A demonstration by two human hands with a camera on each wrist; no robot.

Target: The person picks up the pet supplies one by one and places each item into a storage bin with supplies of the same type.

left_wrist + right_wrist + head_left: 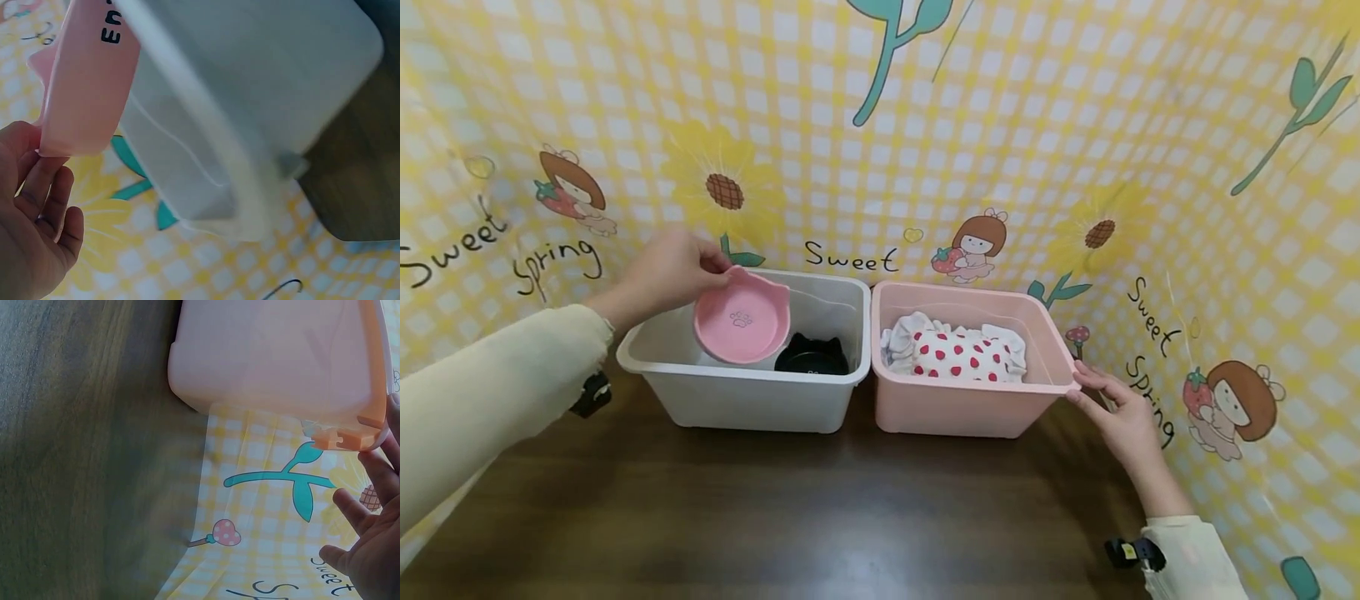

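Note:
By its edge, my left hand [679, 271] pinches a pink cat-eared bowl [742, 317] with a paw print inside. The bowl is tilted over the white bin [752, 400]; dark lettering shows on its side in the left wrist view. Within that bin, to the right of the pink bowl, a black cat-eared bowl [812, 357] is partly hidden by the front wall. My right hand [1116, 417] holds the right front corner of the pink bin's rim between thumb and fingers. A frilled white cloth item with red strawberries [962, 354] lies in the pink bin [955, 410].
Both bins stand side by side on a dark wooden table [820, 508]. Behind them and at the sides hangs a yellow checked cloth [1045, 108] with flowers and cartoon figures. Black wrist cameras are strapped at both sleeves.

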